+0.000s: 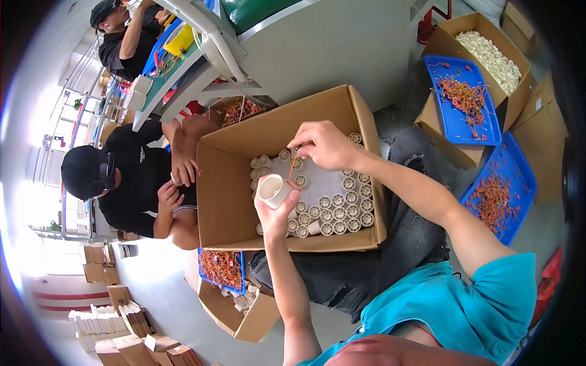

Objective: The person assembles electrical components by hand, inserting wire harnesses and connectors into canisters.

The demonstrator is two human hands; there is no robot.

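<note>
My left hand (273, 221) is wrapped round a white plastic cylinder (267, 194), its hollow end turned up toward me. Just above and to the right, my right hand (325, 145) pinches a thin orange-red wire (292, 166) that hangs down beside the cylinder's rim. Where the wire's lower end goes, I cannot tell. Both hands are over a large open cardboard box (224, 213). Inside it, many round white plastic parts (339, 215) with slotted faces stand in rows along the sides, on a pale liner (325, 185).
Blue trays of red-orange wired pieces (467, 100) lie to the right, near a carton of small white parts (488, 61). Another blue tray (221, 268) rests on a carton at lower left. A co-worker (131, 177) sits left of the box; another person (125, 39) works at a bench beyond.
</note>
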